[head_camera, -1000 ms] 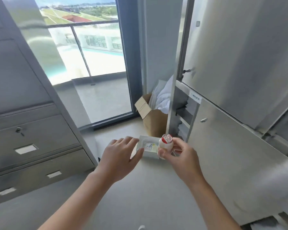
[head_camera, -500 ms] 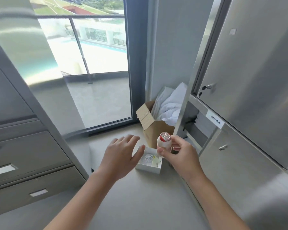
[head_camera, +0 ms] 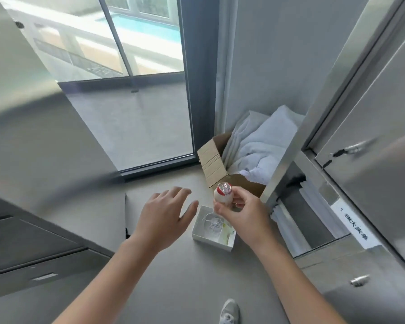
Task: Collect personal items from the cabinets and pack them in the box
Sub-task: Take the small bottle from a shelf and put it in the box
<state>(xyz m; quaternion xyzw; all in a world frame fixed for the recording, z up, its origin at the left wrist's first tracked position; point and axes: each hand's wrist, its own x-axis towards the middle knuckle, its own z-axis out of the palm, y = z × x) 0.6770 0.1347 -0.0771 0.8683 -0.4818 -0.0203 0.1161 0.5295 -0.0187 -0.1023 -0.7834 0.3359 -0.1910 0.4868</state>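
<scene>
A white bottle (head_camera: 223, 197) with a red cap, a brown cardboard box (head_camera: 214, 163), white cloth (head_camera: 262, 146).

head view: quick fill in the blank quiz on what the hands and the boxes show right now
1. The right hand holds a small bottle with a ____ cap.
2. The left hand is open and holds ____.
3. The cardboard box near the window is stuffed with ____ cloth.

Missing words: red; nothing; white.
</scene>
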